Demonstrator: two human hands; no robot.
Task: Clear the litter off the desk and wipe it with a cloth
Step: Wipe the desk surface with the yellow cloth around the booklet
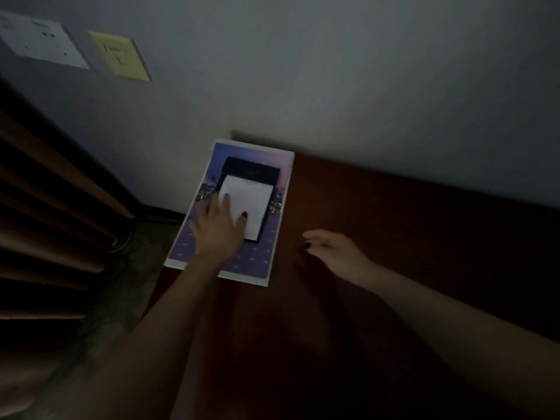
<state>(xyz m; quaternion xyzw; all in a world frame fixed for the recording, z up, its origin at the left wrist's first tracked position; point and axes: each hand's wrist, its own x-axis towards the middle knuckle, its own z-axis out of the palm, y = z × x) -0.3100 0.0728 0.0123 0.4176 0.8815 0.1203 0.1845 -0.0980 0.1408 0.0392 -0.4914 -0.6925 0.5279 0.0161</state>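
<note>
Risk: we judge the stack could slide off the desk (394, 222), since the purple booklet (257, 262) lies along the desk's left edge, with open floor just beside it; a sideways push from our left hand (219, 228) would send it over.
Second risk: the white notepad (251, 201) looks to us only rested in its black holder (248, 169), so dragging the booklet could shed it.
Light: dim, so we may miss small litter; we see none on the dark wood.
Left hand: flat, fingers straight and spread, palm on the booklet, fingertips on the notepad's lower left part; it grasps nothing.
Right hand (333, 248): hovers over bare desk, near the booklet's right edge but apart from it, fingers loosely curled, holding nothing.
Booklet: at the desk's far left corner, close to the wall, directly under our left hand, with holder and notepad on top.
Cloth: not in view.
</note>
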